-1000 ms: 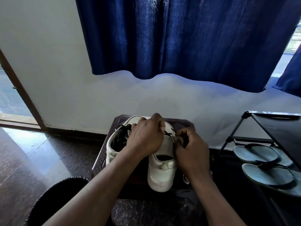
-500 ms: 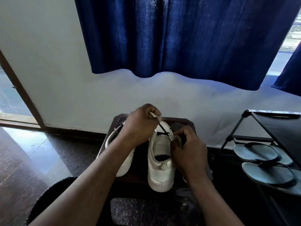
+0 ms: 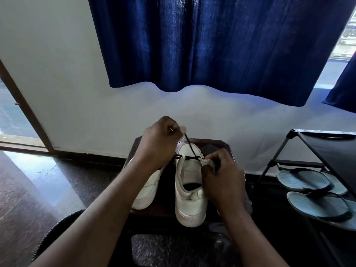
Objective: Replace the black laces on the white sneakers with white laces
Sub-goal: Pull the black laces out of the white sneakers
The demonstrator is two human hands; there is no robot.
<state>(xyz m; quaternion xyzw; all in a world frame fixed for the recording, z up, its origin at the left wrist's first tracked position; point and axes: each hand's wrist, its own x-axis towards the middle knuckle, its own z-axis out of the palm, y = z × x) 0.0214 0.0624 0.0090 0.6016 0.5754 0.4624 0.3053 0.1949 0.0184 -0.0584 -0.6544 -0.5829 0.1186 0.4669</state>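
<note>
Two white sneakers stand heel-toward-me on a small dark table (image 3: pixel 221 144). On the right sneaker (image 3: pixel 189 201) a black lace (image 3: pixel 189 146) runs up and across near its toe end. My left hand (image 3: pixel 159 145) is raised above the shoes and pinches the upper end of that lace, drawing it taut. My right hand (image 3: pixel 221 178) grips the right edge of the sneaker's upper by the eyelets. The left sneaker (image 3: pixel 147 189) lies partly under my left forearm. White laces are not in sight.
A black shoe rack (image 3: pixel 327 143) at the right holds pale blue flip-flops (image 3: pixel 316 205). A blue curtain (image 3: pixel 221 45) hangs on the wall behind. A dark round object (image 3: pixel 55 228) sits on the glossy floor at lower left.
My left hand has risen from the sneaker's top and pulled the black lace upward out of the shoe. My right hand stayed on the shoe's right edge.
</note>
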